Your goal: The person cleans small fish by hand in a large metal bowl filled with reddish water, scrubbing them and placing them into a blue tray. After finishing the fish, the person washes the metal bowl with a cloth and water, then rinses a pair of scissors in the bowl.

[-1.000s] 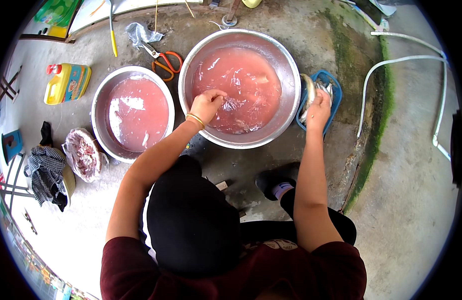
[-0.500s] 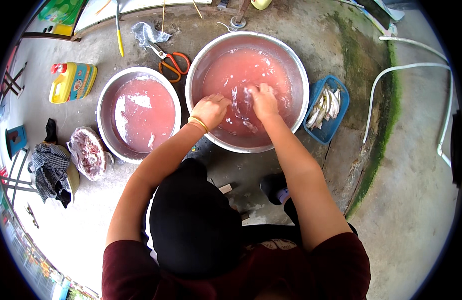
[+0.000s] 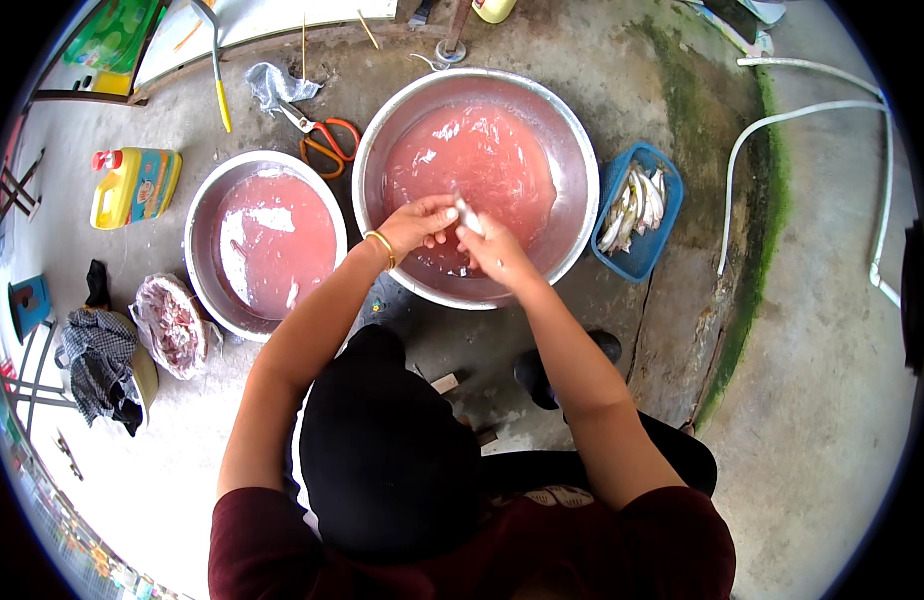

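Over the near part of the large metal basin [image 3: 576, 165], my two hands meet around a small pale fish [image 3: 466, 213]. My right hand [image 3: 498, 250] is closed, pinching the fish between thumb and fingers. From the other side my left hand [image 3: 420, 226], with a yellow bangle at its wrist, has its thumb and fingertips closed at the same fish. Much of the fish is hidden by the fingers. Cloudy pink water [image 3: 472, 150] fills the basin's lower part. A blue plastic basket [image 3: 634, 266] beside it on the right holds several slim silvery fish [image 3: 637, 208].
On the left stands a smaller metal basin [image 3: 194, 245] of pink water. Orange-handled scissors [image 3: 327, 150] lie between the basins. Farther left are a yellow jug [image 3: 137, 188], a plastic-lined bowl of scraps [image 3: 172, 325] and a checkered cloth [image 3: 97, 350]. A white hose [image 3: 747, 150] lies right.
My right hand has come up out of the water and moved toward my left hand. A small fish now shows between them. The whole view has shifted slightly.
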`<state>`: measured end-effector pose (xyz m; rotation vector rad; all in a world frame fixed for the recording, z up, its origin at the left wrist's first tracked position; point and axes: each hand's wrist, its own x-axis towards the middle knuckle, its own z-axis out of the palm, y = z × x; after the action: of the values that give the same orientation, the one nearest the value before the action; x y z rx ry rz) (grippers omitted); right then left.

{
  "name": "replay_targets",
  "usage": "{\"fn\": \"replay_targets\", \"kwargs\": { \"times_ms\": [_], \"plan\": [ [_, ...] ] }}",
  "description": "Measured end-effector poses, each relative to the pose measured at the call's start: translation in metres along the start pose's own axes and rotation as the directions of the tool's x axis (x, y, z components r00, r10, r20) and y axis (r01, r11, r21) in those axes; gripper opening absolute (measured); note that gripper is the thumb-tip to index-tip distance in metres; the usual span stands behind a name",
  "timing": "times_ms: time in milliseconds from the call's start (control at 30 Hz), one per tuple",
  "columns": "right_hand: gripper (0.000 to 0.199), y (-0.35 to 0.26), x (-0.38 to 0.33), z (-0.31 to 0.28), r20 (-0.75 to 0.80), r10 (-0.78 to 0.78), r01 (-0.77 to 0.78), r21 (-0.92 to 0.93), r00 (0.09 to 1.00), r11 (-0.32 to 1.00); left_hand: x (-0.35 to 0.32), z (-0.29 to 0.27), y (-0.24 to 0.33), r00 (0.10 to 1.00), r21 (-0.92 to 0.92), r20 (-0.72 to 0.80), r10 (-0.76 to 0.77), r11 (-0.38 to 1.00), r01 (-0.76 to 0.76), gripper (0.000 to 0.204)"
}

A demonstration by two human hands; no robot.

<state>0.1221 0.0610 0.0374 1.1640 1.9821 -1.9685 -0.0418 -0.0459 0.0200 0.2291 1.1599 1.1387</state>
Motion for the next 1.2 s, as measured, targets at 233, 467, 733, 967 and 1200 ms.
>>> {"fn": "replay_targets", "kwargs": {
  "times_ms": [233,467,733,967,1200],
  "plan": [
    [0.038,-0.017,-0.037,0.005,0.185,0.094,-0.199,0.701,0.978,0.685,0.003,-0.016,-0.008,0.989,-0.254,0.129,0.066,0.967,-0.031,0.021],
    [0.037,-0.027,-0.039,0.001,0.16,0.043,-0.134,0.616,0.986,0.776,0.0,-0.015,-0.006,0.975,-0.39,0.165,0.151,0.918,-0.076,0.019],
    [0.033,-0.025,-0.034,0.006,0.083,0.068,-0.103,0.569,0.994,0.816,0.0,-0.014,-0.005,0.97,-0.373,0.172,0.172,0.923,-0.098,0.017],
    [0.025,-0.02,-0.025,0.015,-0.082,0.188,-0.128,0.473,0.979,0.872,-0.003,-0.009,-0.004,0.982,-0.232,0.165,0.091,0.971,-0.051,0.015],
    [0.022,-0.011,-0.021,0.013,-0.188,0.064,-0.012,0.266,0.98,0.964,-0.004,-0.004,-0.003,0.972,-0.05,0.219,0.082,0.996,-0.073,0.017]
  ]
}}
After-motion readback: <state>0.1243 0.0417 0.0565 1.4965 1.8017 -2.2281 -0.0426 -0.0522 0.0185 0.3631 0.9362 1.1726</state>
